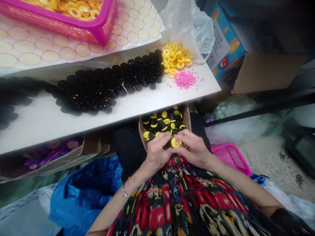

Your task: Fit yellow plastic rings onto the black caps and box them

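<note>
Between my two hands, over my lap, is a small black cylinder with a yellow ring cap (174,143) and a pink dot at its centre. My left hand (158,151) pinches it from the left, the fingers hiding most of the black body. From the other side, the thumb and fingers of my right hand (195,147) close around the cap's edge. Just beyond the hands, an open cardboard box (144,126) contains many black cylinders with yellow caps (166,121). On the white table lie yellow rings (177,55), tiny pink beads (185,79) and rows of black cylinders (98,85).
The white table edge (118,118) crosses above the box. A pink basket (98,28) of yellow rings stands on a sheet of round stickers (67,53). At right are a blue carton (226,42) and an empty-looking pink basket (232,157); a blue bag (81,193) lies lower left.
</note>
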### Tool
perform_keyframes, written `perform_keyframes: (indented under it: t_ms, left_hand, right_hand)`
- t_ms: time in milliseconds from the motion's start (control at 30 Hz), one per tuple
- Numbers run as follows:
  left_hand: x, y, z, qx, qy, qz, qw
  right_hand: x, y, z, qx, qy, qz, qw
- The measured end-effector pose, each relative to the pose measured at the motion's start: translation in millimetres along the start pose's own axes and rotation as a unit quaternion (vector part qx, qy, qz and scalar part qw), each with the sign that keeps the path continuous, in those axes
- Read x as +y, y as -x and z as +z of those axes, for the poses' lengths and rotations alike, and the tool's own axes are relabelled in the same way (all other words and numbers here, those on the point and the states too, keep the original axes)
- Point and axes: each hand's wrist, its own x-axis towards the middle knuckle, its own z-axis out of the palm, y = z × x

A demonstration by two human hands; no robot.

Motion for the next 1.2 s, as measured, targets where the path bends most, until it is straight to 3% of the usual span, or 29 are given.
perform_keyframes:
  t_ms: [67,133,267,333,633,800,900,1100,1200]
  left_hand:
    - [1,3,2.2,0.036,-0.029,0.009,0.999]
    - [2,4,1.4,0.037,-0.028,0.005,0.999]
    - [-1,0,-8.4,-0.061,0.097,-0.048,0.992]
    - [-3,-4,-11.9,-0.075,0.143,-0.073,0.984]
    - [-5,-9,2.8,0.0,0.027,0.028,0.999]
    - [-5,0,10.1,0.058,-0.08,0.051,0.994]
    - [-4,1,11.7,0.079,-0.083,0.041,0.993]
    - [3,-8,6.1,-0.014,0.013,0.002,1.0]
    - [4,-10,6.1,-0.005,0.034,0.01,0.999]
  right_hand:
    - [-2,0,3,0.022,0.003,0.032,0.999]
    - [-4,-1,4,0.035,0.011,0.05,0.998]
    - [-7,-3,5,0.025,0.023,0.036,0.999]
    - [-8,-4,5,0.018,0.022,0.024,0.999]
    - [-1,-1,9,0.067,0.028,0.062,0.995]
    - [3,2,10,0.08,0.018,0.057,0.995]
    - [3,1,10,0.083,0.012,0.06,0.995]
    - [6,1,10,0.088,0.01,0.063,0.994]
    - [5,2,10,0.081,0.003,0.072,0.994]
